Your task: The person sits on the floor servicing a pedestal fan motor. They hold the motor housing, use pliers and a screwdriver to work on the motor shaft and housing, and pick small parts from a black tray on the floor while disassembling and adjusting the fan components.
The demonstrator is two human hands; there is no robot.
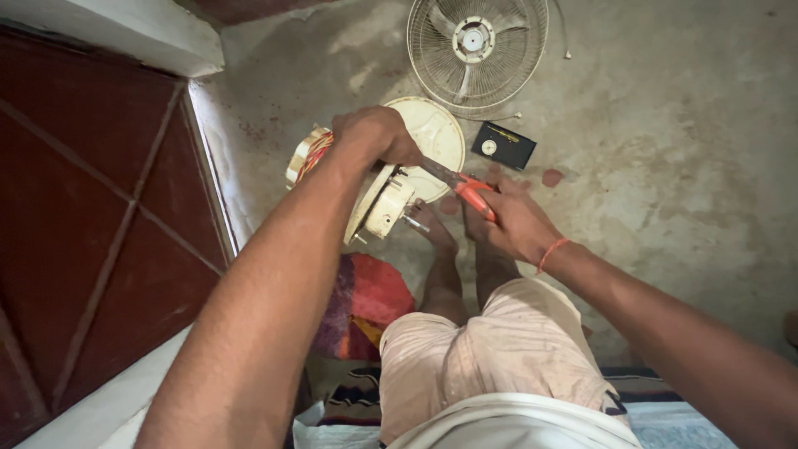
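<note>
Two hands on one job: left hand (376, 137) clamped over the cream motor housing (384, 204), mid-floor; right hand (517, 218) closed round orange-handled pliers (455, 183), tips at the housing. Fan grille (476, 51) far; black box (504, 145) right.

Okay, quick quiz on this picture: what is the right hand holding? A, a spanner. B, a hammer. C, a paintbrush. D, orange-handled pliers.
D: the right hand grips orange-handled pliers whose tips reach into the cream fan motor housing, which the left hand steadies from above.
</note>
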